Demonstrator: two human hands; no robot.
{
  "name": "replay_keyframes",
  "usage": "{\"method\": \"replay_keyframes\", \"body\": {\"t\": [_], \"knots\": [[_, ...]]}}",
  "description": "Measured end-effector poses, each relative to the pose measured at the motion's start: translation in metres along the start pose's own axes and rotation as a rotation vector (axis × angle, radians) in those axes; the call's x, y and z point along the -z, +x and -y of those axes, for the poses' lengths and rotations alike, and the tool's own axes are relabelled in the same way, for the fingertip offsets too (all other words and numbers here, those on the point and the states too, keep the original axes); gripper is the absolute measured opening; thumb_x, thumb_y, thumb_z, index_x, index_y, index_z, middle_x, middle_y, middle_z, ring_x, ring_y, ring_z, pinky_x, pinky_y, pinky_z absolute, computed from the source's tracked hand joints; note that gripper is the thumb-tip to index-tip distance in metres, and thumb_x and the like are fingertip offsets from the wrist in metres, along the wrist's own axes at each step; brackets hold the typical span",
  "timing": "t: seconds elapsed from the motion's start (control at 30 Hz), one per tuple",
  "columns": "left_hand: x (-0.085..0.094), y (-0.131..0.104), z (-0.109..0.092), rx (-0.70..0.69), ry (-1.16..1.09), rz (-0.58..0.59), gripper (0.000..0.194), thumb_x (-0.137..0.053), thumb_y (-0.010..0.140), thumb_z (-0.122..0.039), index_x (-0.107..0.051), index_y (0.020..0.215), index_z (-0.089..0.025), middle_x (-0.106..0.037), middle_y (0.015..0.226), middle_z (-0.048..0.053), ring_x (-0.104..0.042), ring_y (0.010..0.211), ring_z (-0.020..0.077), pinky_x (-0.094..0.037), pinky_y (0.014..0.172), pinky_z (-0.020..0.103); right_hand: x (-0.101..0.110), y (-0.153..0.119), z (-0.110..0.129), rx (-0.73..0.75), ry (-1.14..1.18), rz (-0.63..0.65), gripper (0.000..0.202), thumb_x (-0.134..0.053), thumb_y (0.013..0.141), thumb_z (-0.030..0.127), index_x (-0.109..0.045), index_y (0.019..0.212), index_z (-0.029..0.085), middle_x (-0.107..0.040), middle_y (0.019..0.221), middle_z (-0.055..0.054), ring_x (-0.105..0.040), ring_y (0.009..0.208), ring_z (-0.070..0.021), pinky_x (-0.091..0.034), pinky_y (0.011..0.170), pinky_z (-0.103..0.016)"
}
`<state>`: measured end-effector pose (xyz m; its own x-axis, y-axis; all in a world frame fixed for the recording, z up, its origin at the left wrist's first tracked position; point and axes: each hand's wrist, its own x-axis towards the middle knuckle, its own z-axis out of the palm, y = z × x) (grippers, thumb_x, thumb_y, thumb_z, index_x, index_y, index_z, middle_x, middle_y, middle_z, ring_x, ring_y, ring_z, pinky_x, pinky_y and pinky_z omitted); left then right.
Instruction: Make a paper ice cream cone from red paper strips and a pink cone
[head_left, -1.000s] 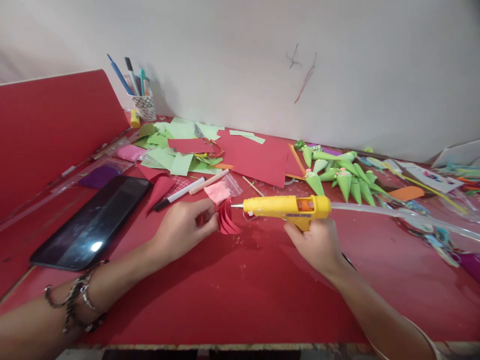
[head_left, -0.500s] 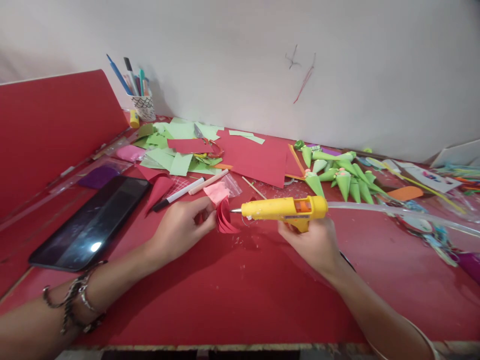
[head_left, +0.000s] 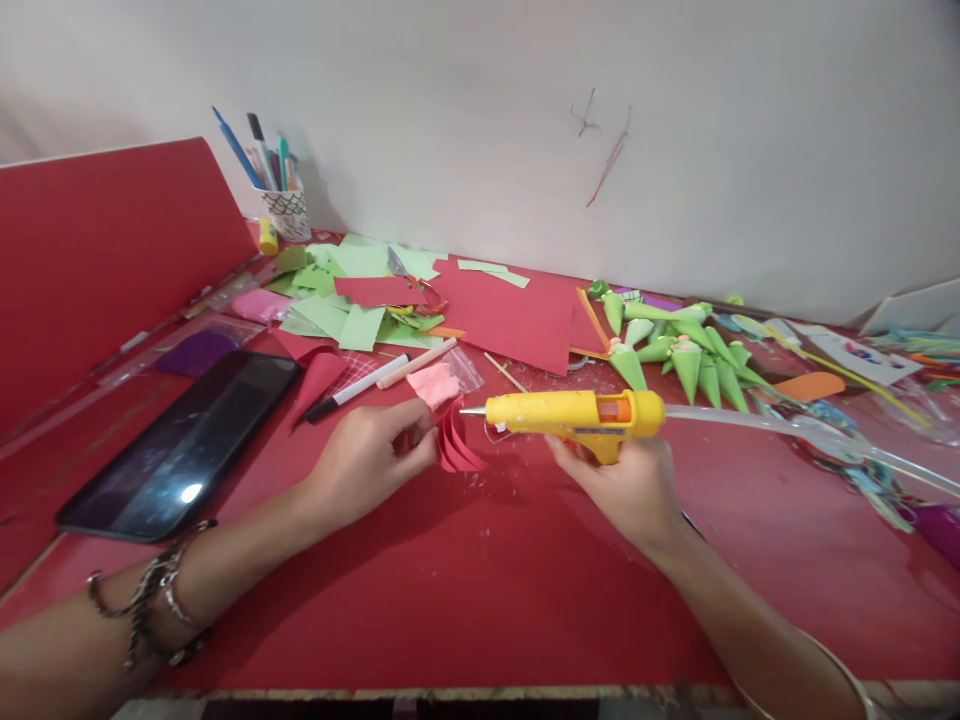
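Note:
Between the thumb and fingers of my left hand [head_left: 379, 450] is a curled red paper piece [head_left: 456, 440] with several layered strips fanning to the right. My right hand [head_left: 626, 490] is wrapped round the handle of a yellow hot glue gun [head_left: 559, 411], held level and pointing left. Its metal nozzle is at the upper edge of the red strips; whether it touches them I cannot tell. A long clear glue stick [head_left: 757, 417] sticks out of the gun's back end. Just behind the red piece lies some crumpled pink material [head_left: 433, 384].
A black phone [head_left: 187, 440] lies left of my left arm, with a marker [head_left: 360, 388] beyond it. Green paper scraps [head_left: 326, 315] and orange-handled scissors [head_left: 431, 298] lie at the back. Green paper cones [head_left: 686, 365] are piled at the right. A pen cup [head_left: 287, 213] stands back left.
The glue gun has shifted slightly right and up, with its nozzle now higher along the red strips. The strips have turned and look more spread apart.

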<state>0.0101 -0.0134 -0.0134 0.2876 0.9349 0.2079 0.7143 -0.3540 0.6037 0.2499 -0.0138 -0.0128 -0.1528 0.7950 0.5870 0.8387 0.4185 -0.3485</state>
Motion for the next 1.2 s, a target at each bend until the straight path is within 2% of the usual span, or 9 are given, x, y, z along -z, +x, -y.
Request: {"method": "replay_keyframes", "body": {"t": [0.13,0.4,0.9,1.2], "knots": [[0.0004,-0.0003,0.0000,-0.005,-0.002,-0.005,0.014,-0.042,0.072,-0.017,-0.043,0.058,-0.016,-0.044,0.048,-0.006,-0.037,0.045,0.0058,-0.027,0.044,0.017,0.0001,-0.0006,-0.0017,0.012,0.013,0.016,0.020,-0.058,0.069,0.025,-0.052,0.051,0.017,-0.053,0.041,0.003,-0.052,0.037,-0.0100,-0.039,0.038,-0.019],[0.0011,0.0007,0.0006,-0.023,-0.001,-0.023,0.015,-0.042,0.072,-0.017,-0.042,0.058,-0.016,-0.044,0.049,-0.005,-0.036,0.046,0.0059,-0.027,0.044,0.017,-0.0018,-0.0003,-0.0037,0.015,-0.005,0.013,0.021,-0.054,0.069,0.023,-0.049,0.050,0.018,-0.053,0.041,0.003,-0.053,0.037,-0.0109,-0.038,0.038,-0.019],[0.0026,0.0030,-0.0009,-0.040,0.017,-0.048,0.016,-0.042,0.072,-0.016,-0.042,0.056,-0.016,-0.043,0.048,-0.005,-0.036,0.045,0.0061,-0.028,0.043,0.018,-0.0009,0.0004,-0.0041,0.027,-0.086,0.036,0.025,-0.048,0.069,0.024,-0.041,0.046,0.019,-0.040,0.036,0.004,-0.043,0.032,-0.0094,-0.032,0.033,-0.020],[0.0027,0.0035,0.0009,-0.035,0.011,-0.064,0.016,-0.042,0.073,-0.015,-0.041,0.056,-0.016,-0.043,0.049,-0.005,-0.037,0.047,0.0061,-0.028,0.044,0.017,-0.0016,0.0002,-0.0036,0.018,-0.090,0.052,0.022,-0.048,0.068,0.023,-0.041,0.047,0.019,-0.040,0.036,0.004,-0.042,0.032,-0.0091,-0.031,0.034,-0.020]]}}
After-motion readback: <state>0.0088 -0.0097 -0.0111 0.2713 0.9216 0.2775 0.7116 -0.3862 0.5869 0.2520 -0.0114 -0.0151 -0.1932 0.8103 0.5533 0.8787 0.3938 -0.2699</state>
